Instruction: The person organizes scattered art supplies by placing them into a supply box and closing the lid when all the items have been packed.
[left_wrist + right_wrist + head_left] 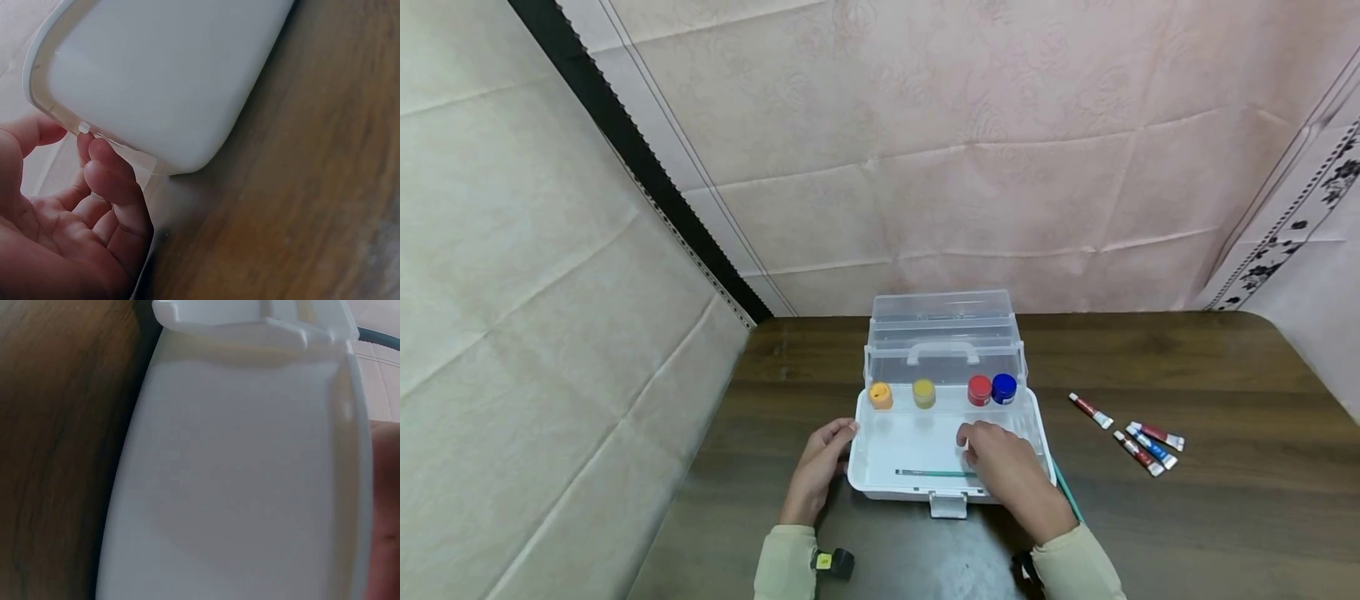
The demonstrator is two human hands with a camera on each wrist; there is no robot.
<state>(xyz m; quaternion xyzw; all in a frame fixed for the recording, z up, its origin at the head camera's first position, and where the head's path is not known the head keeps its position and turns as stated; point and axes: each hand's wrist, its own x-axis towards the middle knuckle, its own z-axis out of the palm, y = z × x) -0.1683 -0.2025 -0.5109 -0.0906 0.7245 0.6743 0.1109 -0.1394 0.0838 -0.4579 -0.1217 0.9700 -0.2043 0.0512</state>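
A white plastic case (pixel 917 442) stands with its clear lid (pixel 940 325) raised at the back. My left hand (pixel 820 467) grips the case's left edge; in the left wrist view its thumb and fingers (pixel 103 165) pinch the rim. Bent over the right part of the white surface is my right hand (pixel 1003 462), and its fingertips are partly hidden. A thin green stick like a paintbrush (pixel 934 473) lies along the front, one end out of sight by that hand. Toward the back stand an orange jar (pixel 881 396), a yellow jar (pixel 923 393), a red jar (pixel 979 390) and a blue jar (pixel 1003 388).
Several paint tubes lie to the right on the wooden table (pixel 1240 500), among them a red tube (pixel 1091 411) and a blue tube (pixel 1152 447). Another green stick (pixel 1067 492) lies beside the case's right side. Patterned cloth (pixel 1000 167) hangs behind the table.
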